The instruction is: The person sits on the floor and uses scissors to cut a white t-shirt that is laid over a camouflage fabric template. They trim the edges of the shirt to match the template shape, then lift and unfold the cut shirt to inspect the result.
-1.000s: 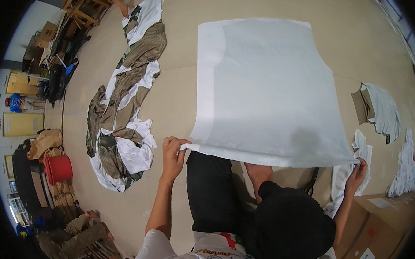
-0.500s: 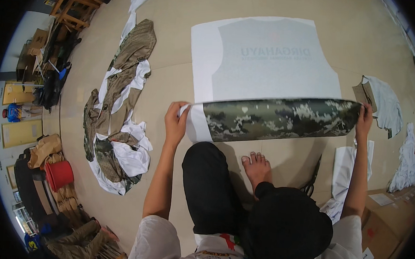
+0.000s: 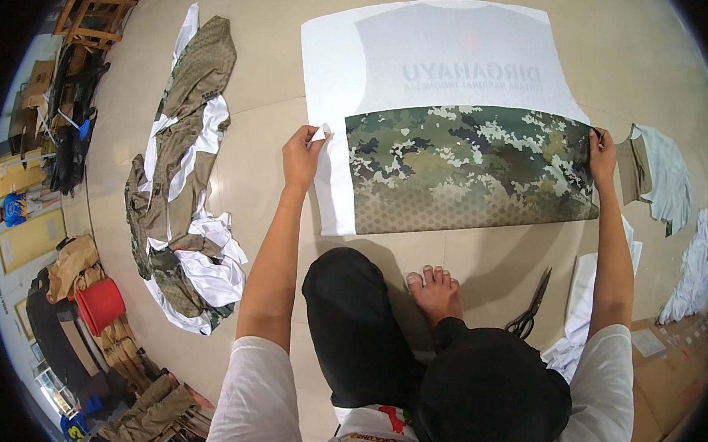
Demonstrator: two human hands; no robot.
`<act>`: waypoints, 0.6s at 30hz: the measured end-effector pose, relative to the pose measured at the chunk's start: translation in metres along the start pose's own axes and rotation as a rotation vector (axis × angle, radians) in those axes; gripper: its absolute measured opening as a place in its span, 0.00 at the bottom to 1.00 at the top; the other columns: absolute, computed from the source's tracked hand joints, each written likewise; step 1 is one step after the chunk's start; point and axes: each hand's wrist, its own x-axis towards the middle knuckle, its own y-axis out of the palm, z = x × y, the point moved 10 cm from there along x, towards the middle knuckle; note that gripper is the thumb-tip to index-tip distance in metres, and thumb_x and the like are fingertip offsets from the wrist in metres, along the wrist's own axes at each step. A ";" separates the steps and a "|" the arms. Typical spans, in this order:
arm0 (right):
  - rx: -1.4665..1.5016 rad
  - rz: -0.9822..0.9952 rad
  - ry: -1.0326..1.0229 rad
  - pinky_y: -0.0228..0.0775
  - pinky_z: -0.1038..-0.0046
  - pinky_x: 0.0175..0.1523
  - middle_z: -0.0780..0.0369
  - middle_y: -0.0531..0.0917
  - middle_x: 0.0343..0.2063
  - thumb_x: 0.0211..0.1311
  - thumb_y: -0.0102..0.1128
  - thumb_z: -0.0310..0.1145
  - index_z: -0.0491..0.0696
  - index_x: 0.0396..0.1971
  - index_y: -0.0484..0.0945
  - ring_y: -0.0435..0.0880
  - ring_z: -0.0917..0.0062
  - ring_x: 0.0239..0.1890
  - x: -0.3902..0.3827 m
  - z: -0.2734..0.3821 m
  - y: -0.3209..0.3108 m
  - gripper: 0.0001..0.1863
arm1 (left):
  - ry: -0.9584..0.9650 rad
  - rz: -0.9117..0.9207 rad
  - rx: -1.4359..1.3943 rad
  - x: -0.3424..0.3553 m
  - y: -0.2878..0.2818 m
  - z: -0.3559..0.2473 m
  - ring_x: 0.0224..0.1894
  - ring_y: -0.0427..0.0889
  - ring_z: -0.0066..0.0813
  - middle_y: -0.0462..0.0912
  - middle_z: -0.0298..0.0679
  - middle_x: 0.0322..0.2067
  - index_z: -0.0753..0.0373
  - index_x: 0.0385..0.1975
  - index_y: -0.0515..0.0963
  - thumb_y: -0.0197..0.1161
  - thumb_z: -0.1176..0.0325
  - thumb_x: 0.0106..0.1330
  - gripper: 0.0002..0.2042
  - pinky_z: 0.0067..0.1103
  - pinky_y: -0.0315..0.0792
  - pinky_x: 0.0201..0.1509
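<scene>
A large white fabric sheet (image 3: 459, 54) with faint mirrored lettering lies on the floor, its near part folded over to show a camouflage face (image 3: 461, 170) that fades to tan at the bottom. My left hand (image 3: 306, 150) pinches the white edge at the left of the fold. My right hand (image 3: 600, 154) grips the fold's right corner, thumb and fingers closed on it. Below the sheet are a bare foot (image 3: 434, 293), a knee in black trousers (image 3: 342, 300) and black scissors (image 3: 532, 306) lying on the floor.
A long heap of tan, camouflage and white fabric (image 3: 181, 156) lies left. Cut pieces (image 3: 661, 173) and white cloth (image 3: 683, 278) lie right, above cardboard boxes (image 3: 653, 397). Stools (image 3: 92, 15), bags and a red bucket (image 3: 97, 304) line the left. A person in blue (image 3: 18, 207) is farther back.
Both my hands have moved forward with the sheet's near edge, exposing more camouflage face. At upper left, a co-worker's white cloth has been drawn away, mostly out of view.
</scene>
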 end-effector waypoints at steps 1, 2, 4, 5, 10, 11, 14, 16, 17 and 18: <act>0.036 -0.003 0.022 0.76 0.70 0.50 0.58 0.89 0.37 0.81 0.64 0.42 0.43 0.53 0.85 0.85 0.75 0.39 0.003 -0.005 -0.003 0.17 | -0.006 -0.016 0.013 0.002 0.001 -0.001 0.30 0.81 0.28 0.89 0.42 0.31 0.68 0.42 0.85 0.75 0.63 0.73 0.13 0.27 0.76 0.38; 0.072 -0.006 0.044 0.76 0.71 0.50 0.58 0.90 0.37 0.80 0.66 0.43 0.42 0.54 0.86 0.85 0.76 0.40 0.007 -0.010 -0.007 0.19 | -0.012 -0.033 0.026 0.004 0.001 -0.001 0.29 0.80 0.28 0.89 0.42 0.30 0.68 0.42 0.85 0.76 0.62 0.73 0.13 0.27 0.76 0.37; 0.135 0.016 0.109 0.76 0.73 0.50 0.59 0.90 0.39 0.77 0.70 0.45 0.40 0.55 0.85 0.86 0.78 0.40 0.003 -0.012 -0.004 0.22 | -0.046 -0.047 0.046 0.001 -0.003 0.003 0.27 0.79 0.28 0.86 0.41 0.28 0.68 0.42 0.84 0.76 0.60 0.72 0.15 0.27 0.75 0.35; 0.154 0.036 0.151 0.76 0.74 0.50 0.60 0.90 0.39 0.76 0.72 0.45 0.39 0.55 0.85 0.86 0.79 0.41 0.001 -0.013 -0.004 0.24 | -0.070 -0.042 0.044 -0.005 -0.005 0.006 0.26 0.77 0.28 0.85 0.40 0.27 0.68 0.43 0.84 0.77 0.59 0.72 0.16 0.27 0.74 0.34; 0.182 0.133 0.149 0.77 0.77 0.46 0.62 0.89 0.40 0.67 0.81 0.41 0.37 0.64 0.77 0.85 0.82 0.41 -0.036 0.012 -0.005 0.34 | -0.165 0.016 0.096 -0.048 -0.012 0.019 0.24 0.73 0.25 0.80 0.37 0.23 0.68 0.44 0.82 0.78 0.58 0.70 0.19 0.26 0.72 0.32; 0.149 0.163 0.159 0.77 0.77 0.45 0.63 0.88 0.39 0.67 0.81 0.40 0.38 0.66 0.76 0.85 0.82 0.41 -0.047 0.017 -0.007 0.35 | -0.157 0.025 0.096 -0.060 -0.015 0.023 0.25 0.73 0.25 0.79 0.36 0.23 0.69 0.44 0.81 0.78 0.58 0.70 0.19 0.26 0.72 0.32; 0.048 0.186 0.175 0.76 0.76 0.41 0.63 0.87 0.37 0.65 0.83 0.38 0.40 0.68 0.73 0.84 0.82 0.39 -0.078 0.012 -0.023 0.38 | -0.134 0.048 0.066 -0.091 -0.018 0.028 0.25 0.73 0.23 0.79 0.35 0.23 0.69 0.44 0.81 0.79 0.58 0.70 0.19 0.25 0.71 0.32; -0.017 0.172 0.184 0.74 0.76 0.39 0.64 0.86 0.34 0.64 0.83 0.38 0.42 0.68 0.73 0.82 0.82 0.36 -0.095 -0.002 -0.036 0.38 | -0.154 0.092 0.057 -0.112 -0.015 0.028 0.26 0.74 0.21 0.80 0.34 0.23 0.69 0.44 0.82 0.79 0.58 0.70 0.19 0.24 0.72 0.33; -0.045 0.163 0.189 0.73 0.76 0.38 0.65 0.84 0.32 0.64 0.83 0.38 0.42 0.68 0.72 0.80 0.83 0.34 -0.102 -0.010 -0.038 0.38 | -0.172 0.108 0.049 -0.120 -0.015 0.027 0.26 0.74 0.21 0.80 0.34 0.23 0.69 0.44 0.82 0.79 0.59 0.70 0.19 0.24 0.72 0.33; -0.074 0.152 0.193 0.72 0.76 0.37 0.66 0.83 0.30 0.64 0.83 0.38 0.42 0.68 0.72 0.78 0.83 0.32 -0.108 -0.017 -0.041 0.38 | -0.188 0.124 0.040 -0.128 -0.014 0.027 0.27 0.74 0.20 0.79 0.34 0.23 0.69 0.44 0.82 0.79 0.59 0.70 0.18 0.24 0.72 0.33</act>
